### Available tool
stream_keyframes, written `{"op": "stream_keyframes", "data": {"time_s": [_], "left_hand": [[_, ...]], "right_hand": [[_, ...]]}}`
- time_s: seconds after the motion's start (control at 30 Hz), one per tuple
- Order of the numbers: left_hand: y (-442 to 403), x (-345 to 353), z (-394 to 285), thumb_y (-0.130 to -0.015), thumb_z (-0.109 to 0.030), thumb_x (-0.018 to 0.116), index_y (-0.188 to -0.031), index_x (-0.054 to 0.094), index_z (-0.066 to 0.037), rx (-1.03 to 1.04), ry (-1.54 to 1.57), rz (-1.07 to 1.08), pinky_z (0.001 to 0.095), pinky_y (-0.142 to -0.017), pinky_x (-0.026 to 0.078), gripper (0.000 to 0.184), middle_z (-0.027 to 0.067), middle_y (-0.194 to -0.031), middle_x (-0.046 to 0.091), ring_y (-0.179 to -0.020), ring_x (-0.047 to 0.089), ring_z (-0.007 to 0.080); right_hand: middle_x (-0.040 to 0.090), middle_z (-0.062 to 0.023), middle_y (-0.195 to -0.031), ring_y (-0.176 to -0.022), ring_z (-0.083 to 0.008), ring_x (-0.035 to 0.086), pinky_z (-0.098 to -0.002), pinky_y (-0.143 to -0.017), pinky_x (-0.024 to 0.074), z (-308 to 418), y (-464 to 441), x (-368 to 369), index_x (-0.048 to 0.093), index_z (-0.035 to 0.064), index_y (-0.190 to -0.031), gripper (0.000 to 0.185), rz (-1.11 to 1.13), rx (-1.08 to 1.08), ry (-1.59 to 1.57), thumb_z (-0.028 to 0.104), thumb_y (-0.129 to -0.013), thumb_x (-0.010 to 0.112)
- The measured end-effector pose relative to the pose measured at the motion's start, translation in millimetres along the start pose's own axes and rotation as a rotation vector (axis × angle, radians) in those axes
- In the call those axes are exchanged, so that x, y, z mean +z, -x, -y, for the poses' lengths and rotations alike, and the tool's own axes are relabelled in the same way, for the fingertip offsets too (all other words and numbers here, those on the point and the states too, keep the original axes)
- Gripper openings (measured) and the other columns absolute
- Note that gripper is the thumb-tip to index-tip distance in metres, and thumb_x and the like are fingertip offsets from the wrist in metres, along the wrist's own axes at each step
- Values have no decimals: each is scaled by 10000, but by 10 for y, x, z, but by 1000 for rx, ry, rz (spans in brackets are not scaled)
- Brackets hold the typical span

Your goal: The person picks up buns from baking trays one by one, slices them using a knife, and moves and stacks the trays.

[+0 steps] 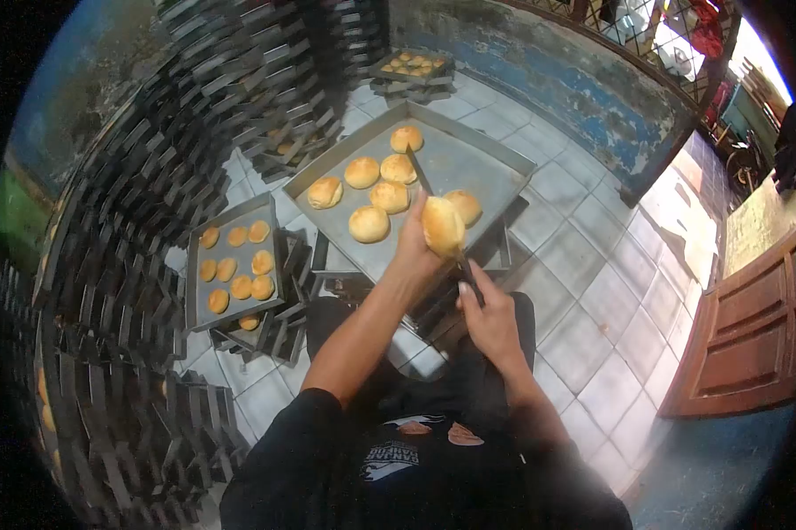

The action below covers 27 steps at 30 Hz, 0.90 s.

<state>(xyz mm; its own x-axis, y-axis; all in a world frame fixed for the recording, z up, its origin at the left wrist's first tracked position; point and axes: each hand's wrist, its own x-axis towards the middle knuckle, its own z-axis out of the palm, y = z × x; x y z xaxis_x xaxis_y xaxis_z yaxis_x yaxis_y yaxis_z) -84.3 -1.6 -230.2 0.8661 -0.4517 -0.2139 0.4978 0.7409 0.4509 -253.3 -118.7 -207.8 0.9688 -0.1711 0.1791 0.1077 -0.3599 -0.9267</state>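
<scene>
My left hand holds a golden bread bun above the near edge of a large metal tray. In my right hand is the handle of a long knife; its blade passes by the bun and its far part shows beyond it, over the tray. Whether the blade is inside the bun is hidden. Several round buns lie on the tray, mostly left of my hands, with one bun just right of the held one.
A smaller tray of buns rests on stacked trays at the left. Tall stacks of dark metal trays line the left side. Another tray of buns stands at the back. At the right are tiled floor and a wooden door.
</scene>
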Motion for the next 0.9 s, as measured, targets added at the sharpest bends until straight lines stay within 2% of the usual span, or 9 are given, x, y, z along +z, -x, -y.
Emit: {"op": "stream_keyframes", "data": {"time_s": [0.03,0.07,0.13,0.27,0.33,0.37,0.57,0.83,0.9], "left_hand": [[-15,19,26,-936,-678,599,-1084,681,-144,-2,-1,3,398,-790,563,560,35,-938,714,-849,689,224],[-35,38,31,-945,-728,510,-1147,665,-136,7,47,-91,426,-858,545,644,49,-1014,709,-927,679,241],[-46,101,-70,-957,-825,269,-1282,617,-120,36,102,-228,499,-1013,474,851,80,-1190,676,-1096,631,287],[-84,67,-323,-966,-817,247,-1274,612,-110,113,94,-317,505,-997,485,853,77,-1161,684,-1086,639,285],[-107,-9,-405,-960,-826,212,-1299,563,-37,144,38,-237,484,-950,544,928,142,-1195,674,-1100,667,295],[-74,67,-377,-960,-826,212,-1299,563,-37,144,38,-233,484,-950,544,928,142,-1195,674,-1100,667,295],[77,340,10,-952,-836,242,-1340,564,-73,34,-63,-218,496,-1014,494,915,119,-1236,658,-1135,634,308],[-97,304,-229,-994,-774,259,-1359,545,-57,103,-71,-274,518,-1069,484,853,135,-1287,650,-1211,625,316],[-71,328,-39,-996,-770,263,-1359,543,-55,48,-51,-298,518,-1070,484,849,135,-1290,651,-1216,625,315]], "right_hand": [[700,-172,-792,-714,-246,708,-370,-711,548,35,-117,9,576,16,-1409,445,-12,-24,-20,155,-990,627],[704,-107,-801,-723,-132,656,-298,-700,525,59,-191,-11,585,52,-1422,428,11,-10,6,165,-1011,621],[703,-106,-796,-725,-131,654,-293,-705,527,82,-181,-31,584,38,-1419,427,18,-10,23,158,-1011,621],[704,-105,-794,-720,-128,649,-277,-716,530,11,97,-26,580,-2,-1411,429,16,10,-14,139,-1008,622],[709,-133,-795,-726,-172,685,-311,-716,539,-184,234,11,575,-7,-1407,438,11,8,-38,157,-1004,625],[714,-161,-796,-732,-216,721,-345,-717,549,-224,234,7,570,-12,-1403,448,5,-2,-55,176,-1001,628],[708,-160,-774,-703,-211,708,-353,-703,548,18,-190,-60,577,54,-1420,434,-12,6,-11,186,-1009,613],[703,-127,-773,-717,-160,682,-330,-708,547,-236,144,-102,574,60,-1432,443,8,73,-77,176,-1006,618],[665,-74,-750,-715,-106,634,-273,-709,516,-140,-10,-103,558,-21,-1427,451,9,107,-103,159,-1016,609]]}}
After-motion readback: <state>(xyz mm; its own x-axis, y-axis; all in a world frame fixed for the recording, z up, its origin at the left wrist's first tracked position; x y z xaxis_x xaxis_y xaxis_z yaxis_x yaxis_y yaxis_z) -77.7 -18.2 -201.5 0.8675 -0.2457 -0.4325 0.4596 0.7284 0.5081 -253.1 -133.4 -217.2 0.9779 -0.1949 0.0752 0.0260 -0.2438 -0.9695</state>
